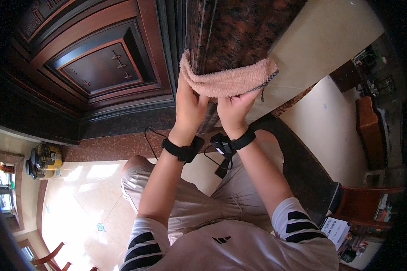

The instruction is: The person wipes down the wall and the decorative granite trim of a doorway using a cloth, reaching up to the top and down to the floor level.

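A pink terry cloth point(230, 79) with a dark checked hem is wrapped across the face of a polished red-brown stone door frame point(237, 34). My left hand point(189, 98) grips the cloth's left end, its fingers hidden behind the cloth and the frame's edge. At the right end, my right hand point(235, 106) holds the cloth from below, with the fingers mostly covered by it. Both wrists carry black straps with small devices, the left one point(183, 149) and the right one point(232, 144), with thin black cables.
Left of the frame stands a carved dark wooden door point(105, 67). Large dark jars with yellow labels point(45, 161) sit by the wall at left. A dark stone threshold point(302, 169) runs along the right. A wooden chair point(359, 206) and a white box with writing point(335, 230) are at lower right.
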A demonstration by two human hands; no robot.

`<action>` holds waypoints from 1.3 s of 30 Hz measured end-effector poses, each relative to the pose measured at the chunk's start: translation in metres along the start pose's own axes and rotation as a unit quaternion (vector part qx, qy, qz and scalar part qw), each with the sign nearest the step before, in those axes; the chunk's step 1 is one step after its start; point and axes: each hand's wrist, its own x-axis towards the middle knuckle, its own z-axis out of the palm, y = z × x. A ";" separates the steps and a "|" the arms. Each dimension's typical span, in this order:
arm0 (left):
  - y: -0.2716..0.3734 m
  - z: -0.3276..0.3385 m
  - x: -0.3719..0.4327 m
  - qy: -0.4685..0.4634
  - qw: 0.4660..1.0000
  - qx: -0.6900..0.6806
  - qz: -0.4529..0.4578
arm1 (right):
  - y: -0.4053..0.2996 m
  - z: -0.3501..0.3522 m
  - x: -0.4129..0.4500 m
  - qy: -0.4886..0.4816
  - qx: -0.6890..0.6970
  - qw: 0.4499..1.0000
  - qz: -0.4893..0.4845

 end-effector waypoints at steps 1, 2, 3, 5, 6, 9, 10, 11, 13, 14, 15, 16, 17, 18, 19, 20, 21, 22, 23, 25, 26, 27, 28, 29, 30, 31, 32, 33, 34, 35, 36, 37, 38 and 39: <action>0.000 0.001 -0.002 0.005 0.999 -0.023 -0.022 | 0.001 -0.002 -0.001 -0.014 -0.024 1.000 0.000; 0.000 0.001 -0.003 0.003 0.999 -0.023 -0.023 | 0.002 -0.002 -0.003 -0.014 -0.025 1.000 0.001; -0.001 0.001 -0.007 -0.001 1.000 -0.014 -0.028 | 0.003 -0.002 -0.008 -0.009 0.012 1.000 0.019; -0.007 0.000 -0.018 -0.005 0.999 -0.005 -0.035 | 0.005 -0.003 -0.022 -0.006 0.046 0.998 0.038; -0.017 -0.005 -0.026 -0.011 0.999 0.012 -0.046 | 0.004 -0.001 -0.032 -0.009 0.036 0.998 0.045; -0.028 -0.011 -0.038 -0.034 0.996 0.025 -0.079 | 0.007 0.000 -0.052 -0.010 0.083 0.990 0.112; -0.026 -0.013 -0.038 -0.046 0.996 0.022 -0.077 | 0.007 -0.002 -0.051 -0.002 0.041 0.994 0.103; -0.023 -0.015 -0.038 -0.058 0.995 0.019 -0.075 | 0.006 -0.002 -0.051 0.006 -0.001 0.996 0.093; -0.013 -0.020 -0.033 -0.046 0.995 0.041 -0.074 | -0.010 0.002 -0.029 0.026 -0.005 0.996 0.090; -0.007 -0.022 -0.029 -0.044 0.995 0.055 -0.066 | -0.014 0.001 -0.017 0.029 -0.018 0.995 0.092; 0.001 -0.021 -0.026 -0.044 0.995 0.066 -0.059 | -0.019 -0.001 -0.006 0.033 -0.035 0.995 0.093; 0.012 -0.023 -0.024 -0.034 0.995 0.052 -0.083 | -0.029 0.002 0.004 0.047 -0.059 0.992 0.101; 0.012 -0.025 -0.025 -0.032 0.994 0.053 -0.087 | -0.030 0.004 0.004 0.043 -0.059 0.992 0.103; 0.012 -0.024 -0.025 -0.030 0.994 0.055 -0.089 | -0.030 0.004 0.005 0.041 -0.035 0.994 0.093; 0.011 -0.024 -0.025 -0.028 0.994 0.057 -0.091 | -0.030 0.005 0.005 0.040 -0.011 0.996 0.082; 0.010 -0.023 -0.026 -0.028 0.994 0.055 -0.092 | -0.025 0.004 -0.002 0.047 -0.036 0.996 0.064; 0.008 -0.023 -0.026 -0.028 0.995 0.061 -0.074 | -0.019 0.003 -0.010 0.046 -0.037 0.996 0.062; 0.007 -0.023 -0.025 -0.028 0.996 0.069 -0.055 | -0.016 0.001 -0.021 0.040 -0.032 0.996 0.069; 0.006 -0.023 -0.026 -0.028 0.996 0.067 -0.053 | -0.012 -0.001 -0.031 0.034 -0.028 0.996 0.076; 0.004 -0.023 -0.025 -0.025 0.995 0.094 -0.029 | -0.008 -0.003 -0.039 0.042 -0.008 0.996 0.076; 0.003 -0.023 -0.026 -0.025 0.995 0.093 -0.027 | -0.006 -0.006 -0.041 0.038 -0.018 0.992 0.115; 0.006 -0.025 -0.024 -0.025 0.995 0.094 -0.032 | -0.009 -0.005 -0.039 0.034 -0.024 0.987 0.155; 0.007 -0.026 -0.025 -0.027 0.994 0.093 -0.042 | -0.019 -0.002 -0.028 0.031 -0.038 0.986 0.157; 0.008 -0.028 -0.025 -0.027 0.994 0.094 -0.044 | -0.029 0.002 -0.017 0.029 -0.038 0.986 0.159; 0.010 -0.032 -0.023 -0.025 0.995 0.087 -0.042 | -0.041 0.006 -0.005 0.037 -0.029 0.988 0.147; 0.011 -0.032 -0.021 -0.026 0.996 0.076 -0.042 | -0.044 0.007 0.000 0.044 -0.025 0.990 0.134; 0.010 -0.036 -0.020 -0.038 0.996 0.078 -0.038 | -0.042 0.007 0.001 0.036 -0.025 0.993 0.105; 0.019 -0.042 -0.015 -0.051 0.994 0.091 -0.044 | -0.040 0.003 0.001 0.039 -0.028 0.993 0.105; 0.019 -0.050 -0.013 -0.080 0.990 0.101 -0.056 | -0.033 0.001 -0.005 0.031 -0.055 0.994 0.085; 0.019 -0.060 -0.012 -0.108 0.986 0.111 -0.067 | -0.025 -0.001 -0.012 0.023 -0.082 0.994 0.065; 0.022 -0.074 -0.010 -0.150 0.977 0.110 -0.106 | -0.014 -0.004 -0.022 0.025 -0.066 0.995 0.065; 0.024 -0.088 -0.008 -0.190 0.961 0.139 -0.149 | -0.010 -0.006 -0.027 0.028 -0.067 0.995 0.064; 0.026 -0.103 -0.009 -0.225 0.942 0.142 -0.206 | -0.007 -0.008 -0.033 0.024 -0.059 0.995 0.076; 0.028 -0.119 -0.007 -0.287 0.910 0.171 -0.248 | -0.004 -0.012 -0.035 0.021 -0.056 0.994 0.087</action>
